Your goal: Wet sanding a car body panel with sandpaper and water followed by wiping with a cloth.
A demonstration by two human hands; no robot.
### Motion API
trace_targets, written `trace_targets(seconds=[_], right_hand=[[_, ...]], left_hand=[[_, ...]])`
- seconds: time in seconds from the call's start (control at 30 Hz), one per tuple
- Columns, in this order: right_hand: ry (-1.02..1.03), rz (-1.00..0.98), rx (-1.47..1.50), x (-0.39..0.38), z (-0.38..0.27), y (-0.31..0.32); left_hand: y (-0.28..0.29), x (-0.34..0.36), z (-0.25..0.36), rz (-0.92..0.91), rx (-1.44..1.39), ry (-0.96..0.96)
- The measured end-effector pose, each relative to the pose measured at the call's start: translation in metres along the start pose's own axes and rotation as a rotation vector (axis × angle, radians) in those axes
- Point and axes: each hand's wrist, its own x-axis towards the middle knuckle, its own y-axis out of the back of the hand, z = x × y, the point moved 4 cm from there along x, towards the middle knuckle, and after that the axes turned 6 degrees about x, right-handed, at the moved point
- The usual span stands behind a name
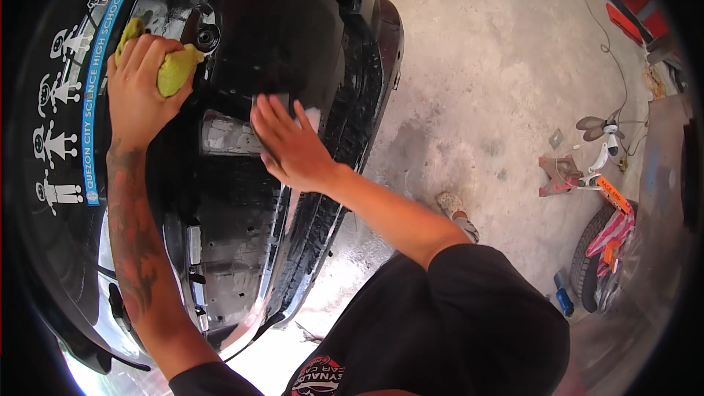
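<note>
Concrete floor (455,51) | car panel (282,22) underlay both hands | left hand (144,77) clenched yellow cloth (176,71) | right hand (293,143), nearer floor, flattened, hold unclear

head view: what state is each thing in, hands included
left hand, closed on yellow-green cloth
yellow-green cloth, bunched
right hand, fingers extended over black car rear
black car rear, glossy, wet-looking in places
blue strip sticker, stuck on
pink-striped cloth, rumpled against tire
</note>
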Motion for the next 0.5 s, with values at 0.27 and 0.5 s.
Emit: trace_targets(seconds=[0.27, 0.5], right_hand=[[-0.237, 0.148, 0.235, 0.018, 0.009, 0.001], [-0.318, 0.254, 0.254, 0.048, 0.058, 0.022]], left_hand=[[0.014, -0.023, -0.021, 0.048, 0.043, 0.006], [0.014, -0.021, -0.021, 0.073, 0.075, 0.010]])
